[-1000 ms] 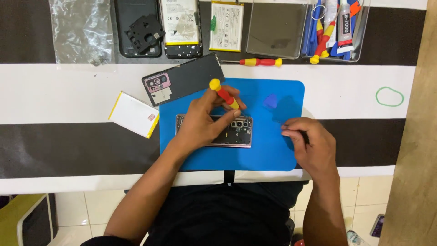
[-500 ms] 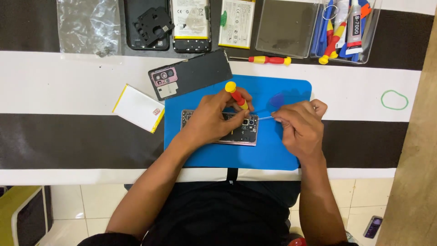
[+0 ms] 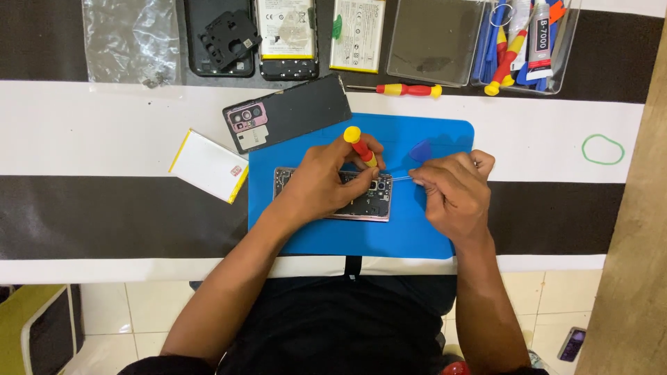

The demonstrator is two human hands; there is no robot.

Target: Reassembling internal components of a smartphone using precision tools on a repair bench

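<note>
An opened phone [image 3: 361,207] lies flat on a blue work mat [image 3: 417,236]. My left hand [image 3: 326,179] rests on the phone and grips a red and yellow screwdriver [image 3: 359,144], held nearly upright over the phone's upper right corner. My right hand [image 3: 451,191] sits just right of the phone and pinches thin metal tweezers [image 3: 399,178], whose tips point left at that same corner. A blue plastic pick [image 3: 420,149] lies on the mat above my right hand.
A dark phone back cover [image 3: 288,113] and a white and yellow battery [image 3: 207,165] lie left of the mat. Along the far edge sit a plastic bag [image 3: 132,42], phone parts [image 3: 221,35], batteries [image 3: 358,31], another screwdriver [image 3: 403,89], and a clear tray of tools [image 3: 528,42].
My right hand moved left from the mat's right edge toward the phone, bringing the tweezers to its upper right corner. My left hand stayed on the phone with the screwdriver.
</note>
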